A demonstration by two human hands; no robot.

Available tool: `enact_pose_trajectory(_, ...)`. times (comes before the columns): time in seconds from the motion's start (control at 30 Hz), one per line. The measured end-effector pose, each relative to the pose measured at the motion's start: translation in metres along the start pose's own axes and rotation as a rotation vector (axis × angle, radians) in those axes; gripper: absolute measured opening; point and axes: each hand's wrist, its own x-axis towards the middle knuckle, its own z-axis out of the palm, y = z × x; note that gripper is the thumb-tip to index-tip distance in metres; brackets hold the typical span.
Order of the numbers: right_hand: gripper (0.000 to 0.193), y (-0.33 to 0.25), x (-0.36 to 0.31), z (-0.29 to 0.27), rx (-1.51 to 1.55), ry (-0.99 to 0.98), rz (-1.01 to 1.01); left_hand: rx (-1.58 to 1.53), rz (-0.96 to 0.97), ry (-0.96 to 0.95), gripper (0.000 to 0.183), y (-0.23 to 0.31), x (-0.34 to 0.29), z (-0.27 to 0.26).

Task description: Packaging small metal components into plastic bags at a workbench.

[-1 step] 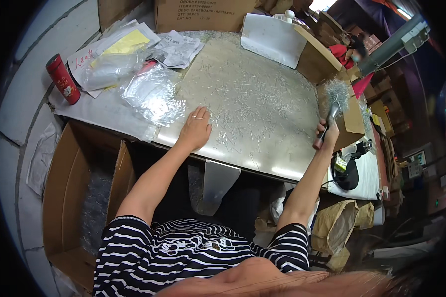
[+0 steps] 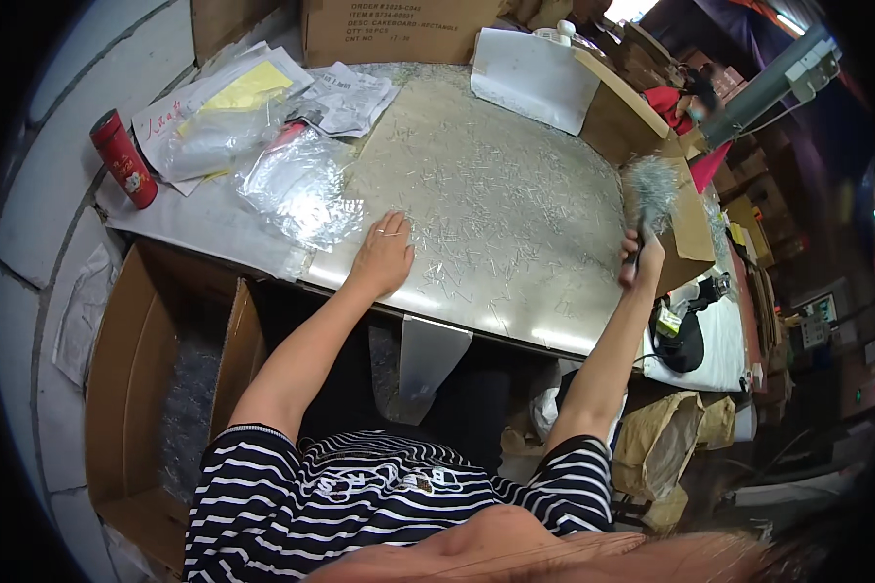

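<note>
My left hand (image 2: pixel 387 257) lies palm down at the metal-topped table's near edge, fingers stretched out. Beside its fingertips are thin silvery pins (image 2: pixel 501 219), scattered over much of the tabletop (image 2: pixel 399 136). At the table's right side, my right hand (image 2: pixel 644 257) is raised and wrapped round the handle of a short tool (image 2: pixel 635 269). A dense clump of the same kind of pins (image 2: pixel 654 191) covers the tool's upper end, so its exact kind is hidden. The clump is in front of an open cardboard box wall (image 2: pixel 690 219).
Clear plastic bags (image 2: pixel 297 189) and papers (image 2: pixel 243 87) lie at the left, near a red flask (image 2: pixel 123 160). A large carton (image 2: pixel 389 29) stands at the back. An open cardboard box (image 2: pixel 131 389) is below left. Another person (image 2: pixel 673 105) is at far right.
My right hand has tipped the tool slightly, and the pin-covered end has shifted a little to the left. My left hand stays in place.
</note>
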Motion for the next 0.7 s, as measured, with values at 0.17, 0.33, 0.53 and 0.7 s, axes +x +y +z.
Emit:
enact_pose_trajectory(0.17,0.016,-0.003,-0.001,0.038,0.027,-0.068,-0.141,0.006,-0.026,-0.025,0.044,-0.004,-0.004,0.000)
enact_pose_trajectory(0.33,0.018,0.005,0.033,0.090,0.041,-0.175,-0.064,-0.015,-0.038,-0.032,0.045,-0.003,-0.004,-0.005)
enact_pose_trajectory(0.53,0.012,0.017,0.076,0.155,0.043,-0.219,-0.026,-0.023,-0.011,-0.011,0.045,0.000,0.004,-0.001)
enact_pose_trajectory(0.7,0.008,0.039,0.093,0.199,-0.180,-0.286,-0.059,-0.020,-0.021,-0.046,0.046,-0.004,0.001,-0.002)
